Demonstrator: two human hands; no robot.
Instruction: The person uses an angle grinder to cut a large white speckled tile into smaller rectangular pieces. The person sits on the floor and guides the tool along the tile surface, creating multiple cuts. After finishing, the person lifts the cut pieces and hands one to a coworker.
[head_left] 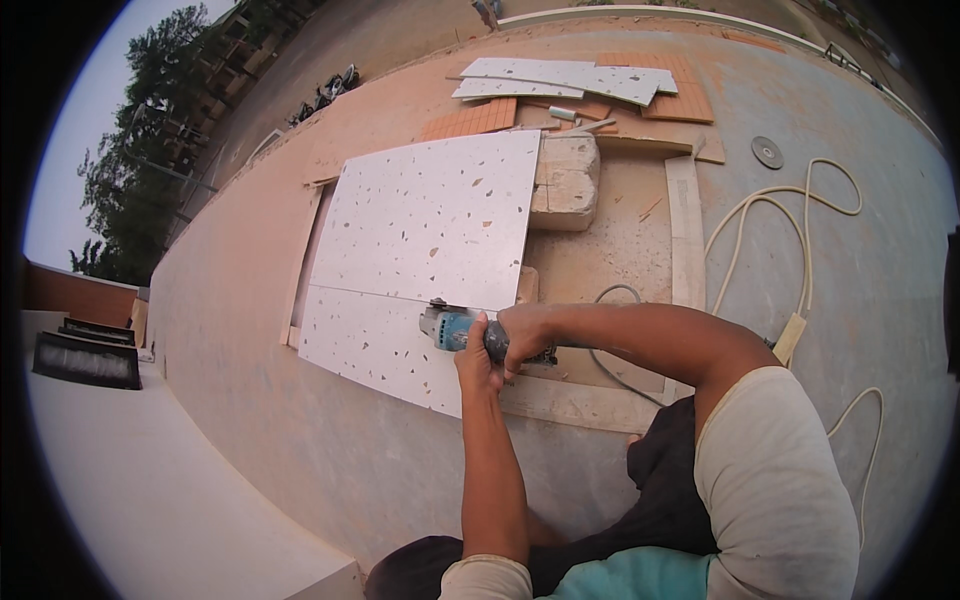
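Both of my hands are closed around a blue angle grinder [453,330]. My left hand [479,362] grips its body near the head from below. Farther back, my right hand [526,332] wraps the dark rear part of the grinder, hiding much of it. The grinder's disc end lies over a white speckled tile [430,215], at a thin straight line that runs across the tile from its left edge. Whether the disc is spinning or touching the tile I cannot tell. The tile rests on a wooden frame [686,230] and beside a pale worn block [565,183].
Cut white speckled strips [560,75] and orange tiles [475,118] lie beyond the frame. A grey cutting disc [767,152] is on the floor at the right. A cream cable [806,230] loops nearby, joining a connector [789,339]. A dark cord [622,380] curves inside the frame.
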